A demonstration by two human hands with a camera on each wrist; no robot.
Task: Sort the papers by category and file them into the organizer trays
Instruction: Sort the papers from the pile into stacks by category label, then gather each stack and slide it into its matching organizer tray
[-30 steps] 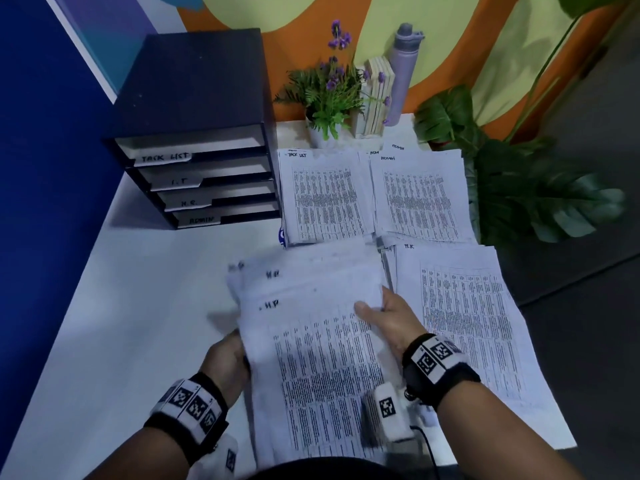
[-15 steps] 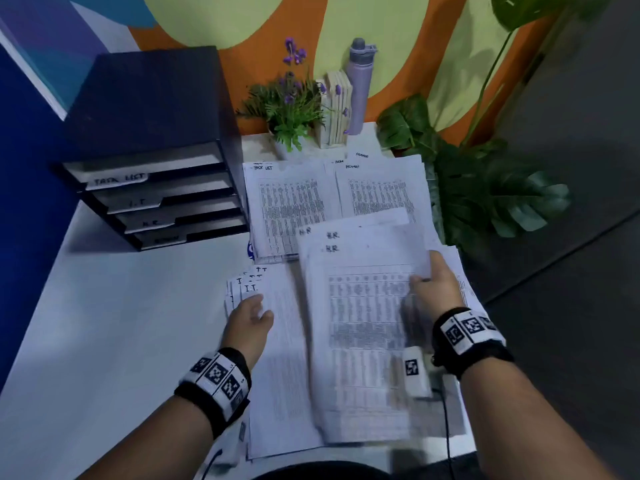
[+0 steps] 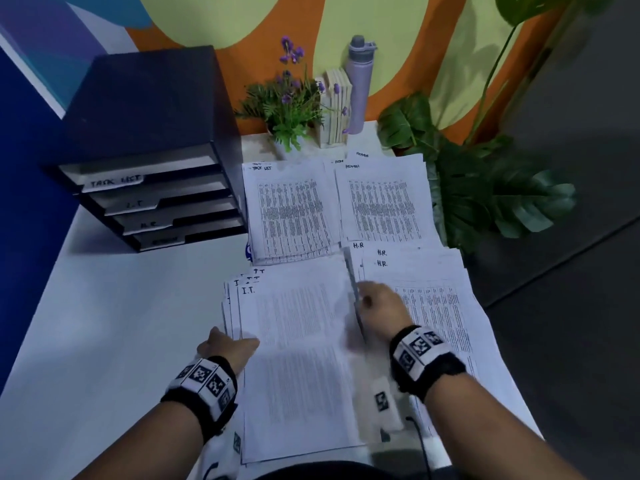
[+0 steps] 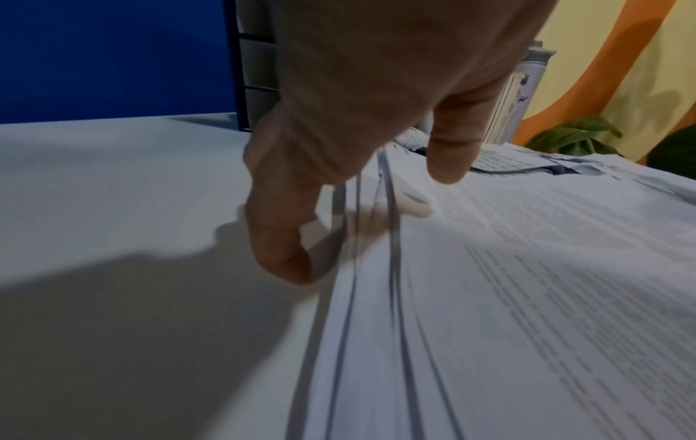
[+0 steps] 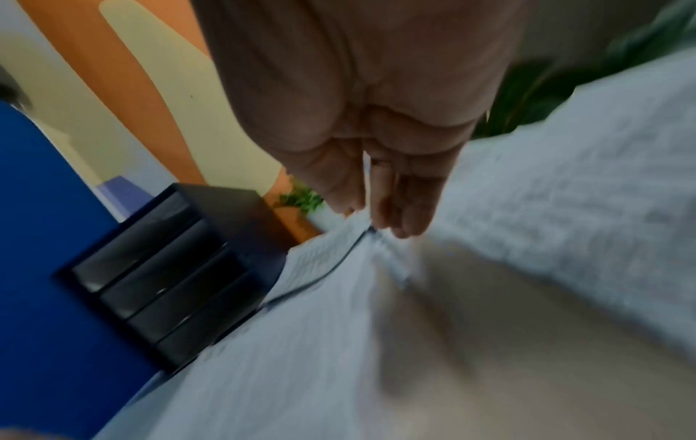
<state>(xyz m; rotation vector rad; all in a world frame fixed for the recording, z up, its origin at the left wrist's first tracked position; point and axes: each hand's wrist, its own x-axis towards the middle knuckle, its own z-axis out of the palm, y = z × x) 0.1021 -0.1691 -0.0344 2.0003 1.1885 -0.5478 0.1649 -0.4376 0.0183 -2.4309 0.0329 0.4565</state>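
Observation:
A dark organizer (image 3: 149, 126) with trays labelled TASK LIST, I.T., H.R. and a fourth one stands at the table's back left. Printed sheets lie in four piles: task list pile (image 3: 289, 213), admin pile (image 3: 382, 206), H.R. pile (image 3: 436, 271) and I.T. pile (image 3: 298, 358). My left hand (image 3: 239, 342) curls its fingers round the left edge of the I.T. pile (image 4: 489, 282), its thumb just above the top sheet. My right hand (image 3: 363, 301) pinches the raised right edge of the I.T. papers (image 5: 361, 238) between thumb and fingers (image 5: 406, 202).
A potted purple-flowered plant (image 3: 291, 105), a small stack of books (image 3: 336, 109) and a lilac bottle (image 3: 360, 81) line the back wall. A large-leaved plant (image 3: 485, 188) crowds the table's right edge. Bare white tabletop (image 3: 121, 323) lies left of the piles.
The H.R. sheets that both hands held were carried right and now lie on the H.R. pile. My right hand came back to the I.T. pile's right edge; my left moved to its left edge.

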